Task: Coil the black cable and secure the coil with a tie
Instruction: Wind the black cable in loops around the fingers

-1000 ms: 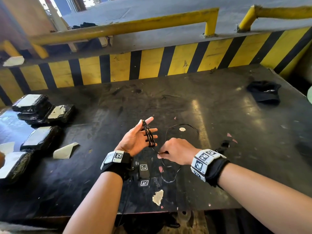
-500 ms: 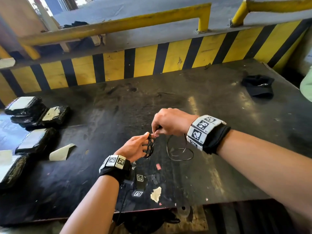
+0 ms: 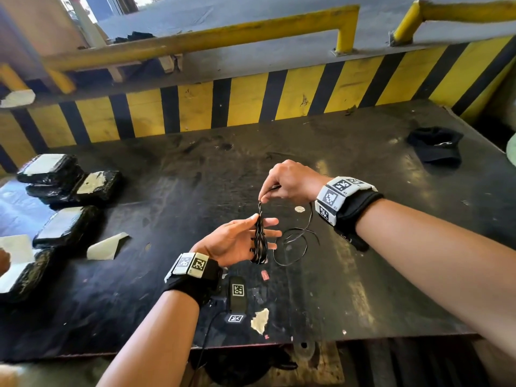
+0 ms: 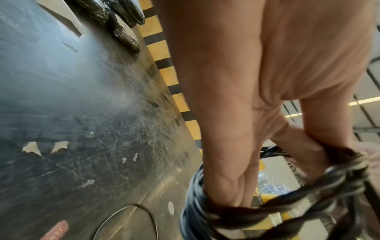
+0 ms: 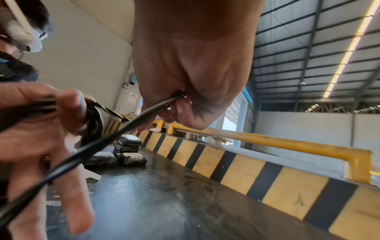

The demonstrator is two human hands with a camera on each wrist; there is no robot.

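My left hand (image 3: 237, 243) is held palm up over the black table (image 3: 167, 219), fingers stretched out. Several turns of the thin black cable (image 3: 259, 241) are wound round those fingers, and the thumb presses on the top of the coil. Just above it, my right hand (image 3: 287, 182) pinches the free run of cable between thumb and fingertips. The slack (image 3: 293, 243) lies in small loops on the table to the right. The left wrist view shows the coil (image 4: 195, 203) round the left hand (image 4: 246, 113). In the right wrist view the cable (image 5: 115, 134) leaves my right hand (image 5: 191, 65).
Black wrapped packets (image 3: 69, 188) are stacked at the left, with a paper scrap (image 3: 106, 247) beside them. A black cap (image 3: 435, 146) lies at the far right. A marked black device (image 3: 237, 291) sits near the front edge. A yellow-and-black barrier (image 3: 251, 99) backs the table.
My right hand rose from beside the left wrist to above the left fingertips, carrying the cable over the coil. The slack loop on the table has shrunk.
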